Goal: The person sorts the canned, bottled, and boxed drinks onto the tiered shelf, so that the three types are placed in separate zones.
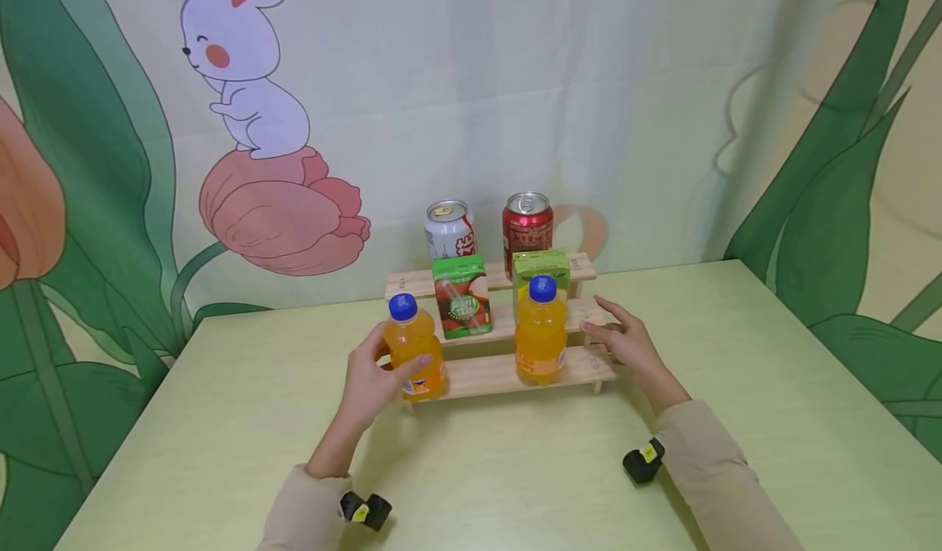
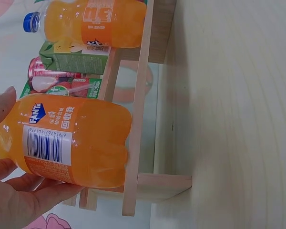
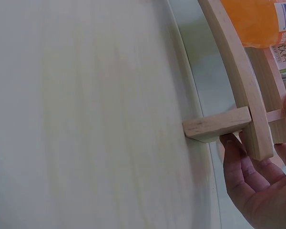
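Note:
A three-step wooden rack (image 1: 478, 379) stands on the table. At the left end of its lowest step, my left hand (image 1: 371, 383) grips an orange Fanta bottle (image 2: 81, 138) with a blue cap, thumb on one side and fingers round the other. The bottle's base sits right at the step. My right hand (image 1: 625, 342) holds the rack's right end, its fingers (image 3: 240, 174) curled at the ends of the wooden slats. Close to that hand, a second orange soda bottle (image 1: 541, 334) stands upright on the lowest step.
On the middle step are a red-and-green juice carton (image 1: 462, 297) and a light green carton (image 1: 540, 266), partly hidden by a bottle. A white can (image 1: 449, 232) and a red can (image 1: 527, 228) stand on the top step. Behind the table (image 1: 243, 420) hangs a printed curtain (image 1: 412, 85).

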The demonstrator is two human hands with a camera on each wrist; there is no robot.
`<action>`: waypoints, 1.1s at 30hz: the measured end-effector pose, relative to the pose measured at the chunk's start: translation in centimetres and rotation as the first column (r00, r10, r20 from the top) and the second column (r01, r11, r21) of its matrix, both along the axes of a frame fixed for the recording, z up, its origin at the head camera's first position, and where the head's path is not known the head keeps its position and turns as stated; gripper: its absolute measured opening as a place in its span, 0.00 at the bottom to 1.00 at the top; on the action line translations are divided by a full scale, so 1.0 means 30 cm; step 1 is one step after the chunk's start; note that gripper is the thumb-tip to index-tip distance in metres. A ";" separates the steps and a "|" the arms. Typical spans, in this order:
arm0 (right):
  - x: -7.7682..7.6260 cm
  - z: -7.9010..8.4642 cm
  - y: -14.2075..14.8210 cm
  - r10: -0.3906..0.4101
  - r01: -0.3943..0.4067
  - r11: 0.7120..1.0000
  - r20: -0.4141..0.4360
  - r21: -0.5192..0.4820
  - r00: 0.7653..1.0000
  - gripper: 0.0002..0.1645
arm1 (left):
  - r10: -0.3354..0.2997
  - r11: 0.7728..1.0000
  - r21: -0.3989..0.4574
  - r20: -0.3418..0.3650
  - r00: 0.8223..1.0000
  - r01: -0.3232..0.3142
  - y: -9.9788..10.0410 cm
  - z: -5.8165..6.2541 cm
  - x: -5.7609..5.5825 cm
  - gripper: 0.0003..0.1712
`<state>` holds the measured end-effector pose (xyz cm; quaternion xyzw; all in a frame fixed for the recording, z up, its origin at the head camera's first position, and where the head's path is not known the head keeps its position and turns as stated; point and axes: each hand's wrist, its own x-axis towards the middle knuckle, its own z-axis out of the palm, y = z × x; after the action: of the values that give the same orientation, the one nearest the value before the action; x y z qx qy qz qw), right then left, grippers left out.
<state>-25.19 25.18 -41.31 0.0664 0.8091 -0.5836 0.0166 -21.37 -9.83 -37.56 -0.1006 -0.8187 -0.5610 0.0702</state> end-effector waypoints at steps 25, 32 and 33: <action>0.001 -0.003 0.003 0.001 -0.001 1.000 -0.012 -0.015 1.000 0.38 | -0.049 0.999 0.002 -0.071 0.996 0.049 0.105 0.037 0.012 0.30; 0.001 -0.002 -0.001 -0.002 0.001 1.000 -0.009 -0.013 1.000 0.39 | -0.050 0.999 0.007 -0.093 0.994 0.051 0.129 0.030 0.010 0.28; 0.000 -0.002 -0.001 0.000 -0.001 1.000 -0.009 -0.013 1.000 0.39 | -0.051 0.999 0.007 -0.094 0.994 0.052 0.132 0.029 0.009 0.28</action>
<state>-25.19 25.15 -41.36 0.0634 0.8054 -0.5892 0.0135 -21.11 -5.86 -36.70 -0.1475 -0.8090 -0.5612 0.0944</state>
